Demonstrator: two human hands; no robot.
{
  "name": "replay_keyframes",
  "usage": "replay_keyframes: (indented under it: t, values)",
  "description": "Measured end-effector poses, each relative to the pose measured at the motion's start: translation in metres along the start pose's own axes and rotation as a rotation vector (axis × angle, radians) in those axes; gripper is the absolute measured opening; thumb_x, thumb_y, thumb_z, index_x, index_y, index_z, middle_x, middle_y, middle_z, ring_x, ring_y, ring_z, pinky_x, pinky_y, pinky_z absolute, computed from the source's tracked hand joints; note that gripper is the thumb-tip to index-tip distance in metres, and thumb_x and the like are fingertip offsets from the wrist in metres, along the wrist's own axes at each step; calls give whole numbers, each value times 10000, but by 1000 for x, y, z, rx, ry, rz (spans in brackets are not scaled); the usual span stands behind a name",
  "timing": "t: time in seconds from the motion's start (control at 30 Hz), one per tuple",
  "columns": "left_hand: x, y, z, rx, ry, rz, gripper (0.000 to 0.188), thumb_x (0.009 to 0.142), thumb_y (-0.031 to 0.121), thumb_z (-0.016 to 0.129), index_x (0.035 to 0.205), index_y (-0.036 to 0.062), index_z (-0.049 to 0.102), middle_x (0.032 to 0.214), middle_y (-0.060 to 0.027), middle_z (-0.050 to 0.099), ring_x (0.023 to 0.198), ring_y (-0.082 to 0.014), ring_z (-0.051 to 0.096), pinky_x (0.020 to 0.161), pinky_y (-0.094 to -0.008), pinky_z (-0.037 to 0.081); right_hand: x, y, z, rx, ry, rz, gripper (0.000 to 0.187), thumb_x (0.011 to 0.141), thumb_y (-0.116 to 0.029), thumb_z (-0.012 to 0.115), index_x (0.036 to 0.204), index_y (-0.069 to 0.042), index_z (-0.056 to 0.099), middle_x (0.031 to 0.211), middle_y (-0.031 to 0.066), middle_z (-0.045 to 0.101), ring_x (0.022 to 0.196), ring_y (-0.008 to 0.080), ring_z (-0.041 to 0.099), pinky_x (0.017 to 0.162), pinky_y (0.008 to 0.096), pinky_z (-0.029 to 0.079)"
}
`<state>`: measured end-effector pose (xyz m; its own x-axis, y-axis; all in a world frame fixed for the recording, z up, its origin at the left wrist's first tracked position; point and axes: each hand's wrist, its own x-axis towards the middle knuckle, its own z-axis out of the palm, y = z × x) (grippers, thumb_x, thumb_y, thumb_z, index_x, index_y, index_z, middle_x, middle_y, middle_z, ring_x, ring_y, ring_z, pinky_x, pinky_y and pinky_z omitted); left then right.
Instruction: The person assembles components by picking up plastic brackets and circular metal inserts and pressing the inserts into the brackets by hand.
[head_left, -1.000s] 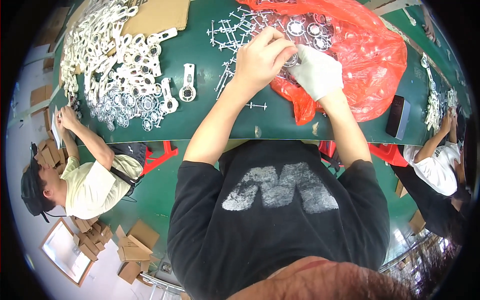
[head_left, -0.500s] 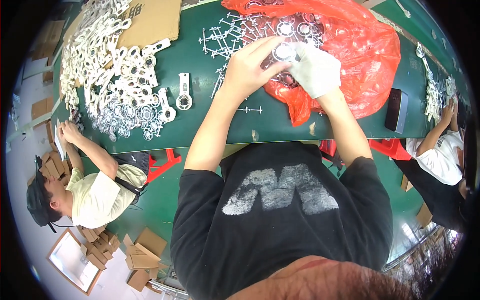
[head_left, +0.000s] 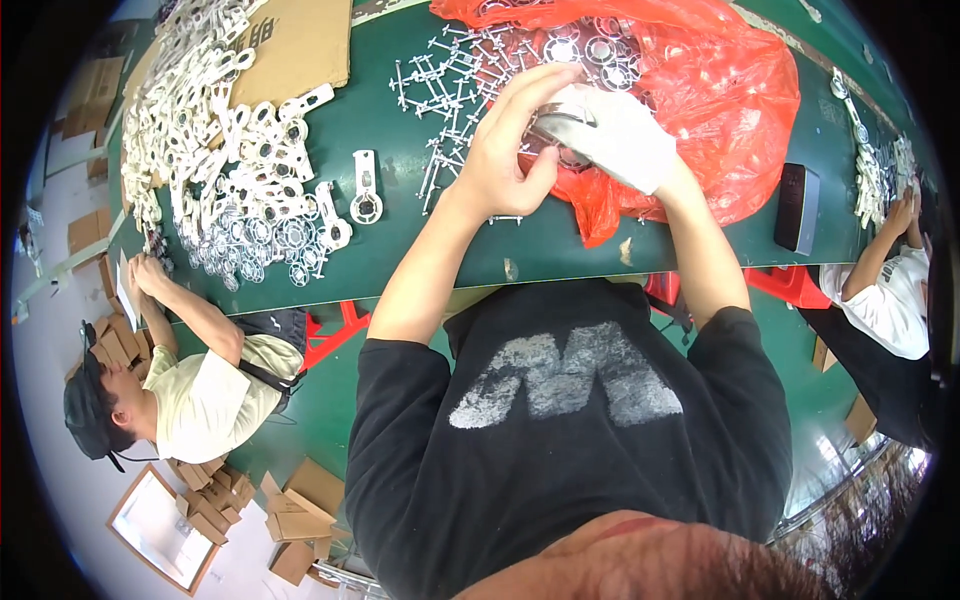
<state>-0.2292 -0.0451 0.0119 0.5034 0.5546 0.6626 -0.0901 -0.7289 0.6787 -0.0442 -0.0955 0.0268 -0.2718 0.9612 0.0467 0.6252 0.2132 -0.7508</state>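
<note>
On green table (head_left: 372,110) | hands (head_left: 622,140) hide part of red bag (head_left: 725,130) (crumpled) | rods (head_left: 436,88) left

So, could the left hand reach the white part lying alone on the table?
Probably yes: between the left hand and the white part lie only bare green table and some grey pins.

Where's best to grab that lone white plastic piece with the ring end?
Probably the narrow, straight handle of the white plastic piece, pinched across its long sides from above and the right: it lies flat, handle toward the picture's top, with heaped white ringed parts to its left.
</note>
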Motion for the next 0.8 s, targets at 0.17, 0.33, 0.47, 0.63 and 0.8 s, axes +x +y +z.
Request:
replay_keyframes:
  t: [0.17,0.33,0.47,0.63,0.8]
  values:
    - [-9,-9,2,-240,-39,-258,410,924,42,691,1313,-50,599,1332,-185,640,1247,-283,615,1041,-372,502,-4,8,13,-235,80,-34,275,980,-380,536,1097,-195,704,1000,94,717,888,327,702,759,440,550]
    - [-7,-15,-4,-504,-16,-296,259,882,-2,738,1128,-68,693,1189,-212,706,1171,-296,662,1021,-413,527,-6,-2,20,-393,144,-50,279,982,-413,550,1017,-164,671,911,108,710,838,333,705,687,442,561]
    - [-1,-12,-3,-507,-49,-333,253,882,-44,699,1135,-63,694,1199,-198,707,1167,-286,661,1014,-398,524,-8,6,20,-375,159,-88,306,984,-413,563,1161,-190,676,919,122,710,846,323,707,681,439,564]
    - [-9,-18,-7,-189,20,-240,258,865,0,696,1123,-5,719,1203,-151,726,1161,-265,673,1034,-378,495,9,6,23,-323,46,-13,350,962,-429,536,1128,-181,719,920,136,732,844,340,715,737,476,572]
    - [-12,-28,-3,-171,-3,-246,237,970,64,635,1191,-17,661,1306,-186,666,1193,-274,644,1018,-368,496,16,2,21,-287,85,31,272,932,-418,541,1038,-238,713,839,123,730,757,345,726,677,480,586]
